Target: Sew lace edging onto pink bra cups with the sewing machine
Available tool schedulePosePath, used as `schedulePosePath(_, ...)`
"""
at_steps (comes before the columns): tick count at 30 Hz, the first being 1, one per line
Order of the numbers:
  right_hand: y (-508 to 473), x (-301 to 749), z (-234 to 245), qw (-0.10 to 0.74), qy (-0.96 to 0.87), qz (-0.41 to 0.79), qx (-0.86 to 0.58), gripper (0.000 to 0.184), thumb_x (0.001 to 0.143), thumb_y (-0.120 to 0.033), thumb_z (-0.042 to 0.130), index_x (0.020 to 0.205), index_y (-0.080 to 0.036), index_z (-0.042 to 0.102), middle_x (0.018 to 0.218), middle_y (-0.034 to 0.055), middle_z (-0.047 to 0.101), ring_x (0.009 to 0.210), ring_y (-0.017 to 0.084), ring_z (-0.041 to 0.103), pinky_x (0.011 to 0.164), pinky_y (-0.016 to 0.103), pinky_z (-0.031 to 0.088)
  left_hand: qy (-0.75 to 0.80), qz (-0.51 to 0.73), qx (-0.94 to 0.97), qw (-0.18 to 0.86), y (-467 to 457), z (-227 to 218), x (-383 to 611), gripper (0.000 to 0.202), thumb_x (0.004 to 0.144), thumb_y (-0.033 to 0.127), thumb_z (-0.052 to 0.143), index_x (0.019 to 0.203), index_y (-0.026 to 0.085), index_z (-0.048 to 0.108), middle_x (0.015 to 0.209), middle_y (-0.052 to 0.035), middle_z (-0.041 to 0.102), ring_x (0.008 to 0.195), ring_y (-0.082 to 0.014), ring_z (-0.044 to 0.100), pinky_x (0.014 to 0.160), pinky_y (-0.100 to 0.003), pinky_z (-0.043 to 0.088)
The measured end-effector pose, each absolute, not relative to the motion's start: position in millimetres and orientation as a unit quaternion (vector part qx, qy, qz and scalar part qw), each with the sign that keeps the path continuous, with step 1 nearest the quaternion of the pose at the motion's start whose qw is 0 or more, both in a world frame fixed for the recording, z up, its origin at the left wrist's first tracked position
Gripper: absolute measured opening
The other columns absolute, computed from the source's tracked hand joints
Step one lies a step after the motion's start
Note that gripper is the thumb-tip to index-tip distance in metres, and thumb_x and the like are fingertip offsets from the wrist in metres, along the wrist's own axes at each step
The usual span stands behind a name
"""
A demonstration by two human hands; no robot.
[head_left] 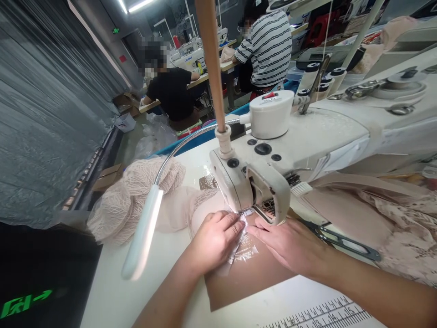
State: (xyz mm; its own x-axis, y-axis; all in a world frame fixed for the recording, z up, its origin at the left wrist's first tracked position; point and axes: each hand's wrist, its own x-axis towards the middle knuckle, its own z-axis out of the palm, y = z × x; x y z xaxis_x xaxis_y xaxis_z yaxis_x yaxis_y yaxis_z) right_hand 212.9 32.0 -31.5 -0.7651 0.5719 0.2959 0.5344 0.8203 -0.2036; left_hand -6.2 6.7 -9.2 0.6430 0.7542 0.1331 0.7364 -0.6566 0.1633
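My left hand (214,240) lies curled on a small piece of white lace fabric (243,248), fingertips pressing it flat just in front of the presser foot (246,212) of a white sewing machine (273,164). My right hand (290,243) rests beside it on the right, fingers stretched toward the foot and touching the same piece. Under the lace is a brown sheet (246,278) on the white table (112,291). The needle itself is hidden by the machine head.
A gooseneck lamp (143,232) crosses the table on the left, beside a heap of beige netted fabric (126,200). Black scissors (341,241) and beige lace (406,232) lie at right. A ruler strip (321,316) marks the front edge. Two people sit at machines behind.
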Motion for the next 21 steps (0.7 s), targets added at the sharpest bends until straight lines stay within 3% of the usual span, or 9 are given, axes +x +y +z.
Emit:
schedulePosePath(5, 34.1, 207.0, -31.8, 0.184, -0.928, 0.025, -0.323, 0.043, 0.073, -0.001, 0.044, 0.107, -0.019, 0.064, 0.097, 0.0072, 0.065, 0.09, 0.024, 0.054, 0.072, 0.034, 0.038, 0.419, 0.102, 0.902, 0.038, 8.1, -9.4, -7.7, 0.029, 0.095, 0.021, 0.041, 0.119, 0.02, 0.057, 0.116, -0.0076, 0.063, 0.101, -0.0236, 0.052, 0.08, -0.038, 0.045)
schedulePosePath(14, 36.7, 203.6, -29.4, 0.183, -0.915, 0.022, -0.359, 0.043, 0.074, -0.001, 0.045, 0.104, -0.02, 0.068, 0.097, 0.0099, 0.066, 0.084, 0.023, 0.059, 0.07, 0.034, 0.043, 0.444, 0.119, 0.887, 0.043, 13.7, -13.2, -8.0, 0.028, 0.093, 0.019, 0.042, 0.113, 0.02, 0.06, 0.1, -0.0085, 0.066, 0.094, -0.0245, 0.053, 0.077, -0.037, 0.042)
schedulePosePath(21, 37.6, 207.7, -29.5, 0.207, -0.915, 0.034, -0.344, 0.042, 0.077, -0.003, 0.045, 0.106, -0.023, 0.068, 0.092, 0.0075, 0.066, 0.081, 0.022, 0.058, 0.07, 0.032, 0.043, 0.462, 0.104, 0.879, 0.057, 13.7, -12.1, -7.9, 0.026, 0.093, 0.022, 0.042, 0.112, 0.02, 0.06, 0.104, -0.0093, 0.064, 0.093, -0.0244, 0.053, 0.079, -0.037, 0.042)
